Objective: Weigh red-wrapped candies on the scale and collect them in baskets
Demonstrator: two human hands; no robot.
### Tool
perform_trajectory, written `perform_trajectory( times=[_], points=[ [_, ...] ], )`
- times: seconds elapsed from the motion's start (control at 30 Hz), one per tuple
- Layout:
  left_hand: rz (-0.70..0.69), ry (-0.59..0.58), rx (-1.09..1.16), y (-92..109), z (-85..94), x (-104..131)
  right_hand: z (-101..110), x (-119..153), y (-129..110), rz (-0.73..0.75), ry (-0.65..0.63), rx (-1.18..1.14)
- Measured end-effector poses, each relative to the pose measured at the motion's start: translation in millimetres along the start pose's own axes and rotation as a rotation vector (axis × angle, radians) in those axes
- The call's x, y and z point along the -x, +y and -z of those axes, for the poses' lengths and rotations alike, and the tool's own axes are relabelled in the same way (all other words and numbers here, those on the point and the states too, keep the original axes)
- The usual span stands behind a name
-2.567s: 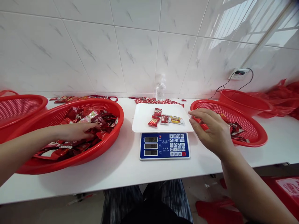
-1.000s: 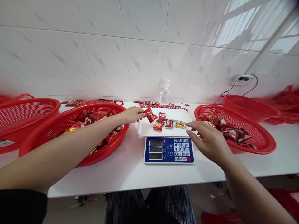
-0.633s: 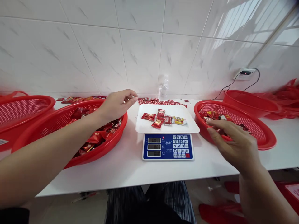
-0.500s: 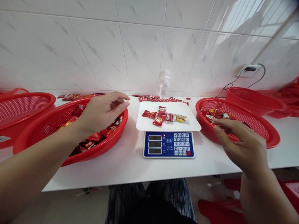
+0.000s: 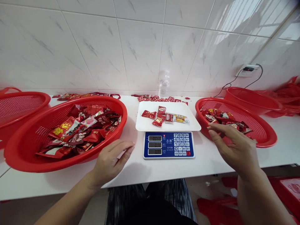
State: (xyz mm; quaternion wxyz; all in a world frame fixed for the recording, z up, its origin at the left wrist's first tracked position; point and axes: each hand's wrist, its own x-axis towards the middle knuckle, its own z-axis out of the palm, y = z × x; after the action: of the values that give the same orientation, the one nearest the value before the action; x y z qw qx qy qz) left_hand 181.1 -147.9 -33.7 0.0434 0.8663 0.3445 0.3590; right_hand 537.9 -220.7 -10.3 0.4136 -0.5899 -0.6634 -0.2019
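Observation:
Several wrapped candies (image 5: 157,120) lie on the white tray (image 5: 142,125) of a blue scale (image 5: 168,144), whose top display seems to read 0.060. My left hand (image 5: 113,161) hovers over the table's front edge, between the left basket and the scale, fingers bent with a gap at the thumb and nothing in them. My right hand (image 5: 234,148) is over the near rim of the right red basket (image 5: 262,132), thumb and fingers apart, holding nothing. The left red basket (image 5: 25,142) holds many red and dark wrapped packets (image 5: 70,128).
More packets (image 5: 79,95) lie along the tiled wall. A clear bottle (image 5: 164,83) stands behind the scale. Another red basket (image 5: 21,104) is at far left, and one (image 5: 253,100) at back right. A black cable (image 5: 228,84) runs from the wall socket (image 5: 247,70).
My left hand has moved from above the left basket down and right to the table's front. My right hand has shifted slightly left. The candies on the scale look the same.

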Motion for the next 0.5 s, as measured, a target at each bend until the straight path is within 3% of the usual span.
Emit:
perform_trajectory(
  times=[0.17,0.3,0.5],
  points=[
    [-0.038,0.049,0.014,-11.2,-19.6,5.0,-16.0,0.7,7.4,-0.031,-0.113,-0.038],
    [-0.145,0.162,0.020,-27.8,-33.7,6.3,-46.6,-10.0,15.0,-0.016,-0.315,-0.015],
    [-0.272,0.235,-0.001,-40.2,-48.8,13.7,-93.7,-45.8,25.8,0.030,-0.571,0.009]
  ],
)
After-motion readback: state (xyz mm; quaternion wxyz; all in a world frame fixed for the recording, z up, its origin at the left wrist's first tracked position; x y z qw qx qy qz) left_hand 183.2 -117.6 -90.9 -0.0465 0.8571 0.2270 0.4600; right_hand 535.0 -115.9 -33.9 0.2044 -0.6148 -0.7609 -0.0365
